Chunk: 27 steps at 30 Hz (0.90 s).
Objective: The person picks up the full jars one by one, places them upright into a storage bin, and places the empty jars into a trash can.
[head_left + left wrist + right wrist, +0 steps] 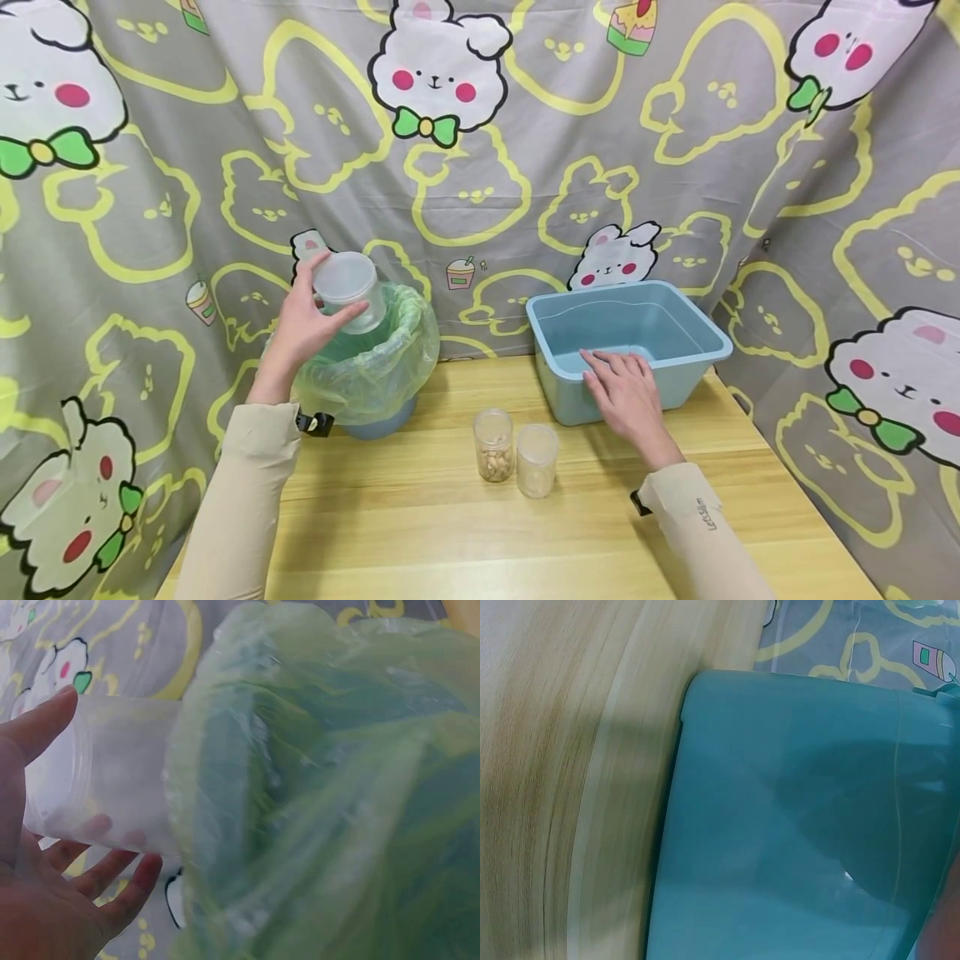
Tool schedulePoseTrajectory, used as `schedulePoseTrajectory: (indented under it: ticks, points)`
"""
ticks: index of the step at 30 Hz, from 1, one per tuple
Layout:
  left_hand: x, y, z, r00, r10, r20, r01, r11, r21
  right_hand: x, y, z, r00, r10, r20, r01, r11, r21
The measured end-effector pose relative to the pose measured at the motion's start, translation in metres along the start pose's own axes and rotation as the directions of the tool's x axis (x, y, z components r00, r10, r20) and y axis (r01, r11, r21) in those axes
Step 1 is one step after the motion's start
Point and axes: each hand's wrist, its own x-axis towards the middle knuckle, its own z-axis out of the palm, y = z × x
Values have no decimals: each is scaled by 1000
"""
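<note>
My left hand (300, 325) holds a clear plastic jar (348, 287) with a pale lid, thumb on one side and fingers on the other. The jar is above the mouth of a blue bin (378, 423) lined with a green plastic bag (352, 383). In the left wrist view the bag (337, 787) hides the far end of the jar (127, 772). My right hand (630, 396) rests at the near rim of a blue plastic tub (675, 383), fingers reaching over the edge. Only a sliver of that hand shows in the right wrist view, beside the tub wall (742, 825).
Two clear jars stand side by side on the wooden table (450, 533). Tan, nut-like pieces fill the lower part of the left jar (493, 454); the contents of the right jar (537, 467) are hard to make out. A patterned curtain (480, 192) hangs behind the table.
</note>
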Motion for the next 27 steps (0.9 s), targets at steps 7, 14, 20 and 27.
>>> schedulePoseTrajectory:
  ticks: [7,14,20,27]
  points:
    - [-3,-11,1,999,-39,34,38,999,37,-1,0,-1,1000,-1,0,1,1000,-3]
    - [-7,-21,4,997,-57,45,54,996,64,-2,0,0,1000,0,6,0,1000,-9]
    - [-8,-27,7,996,-74,48,69,992,103,-1,0,0,1000,-4,-1,4,1000,-3]
    - [-10,-34,11,995,-77,63,66,984,163,-1,-1,-2,1000,-4,-4,4,1000,-2]
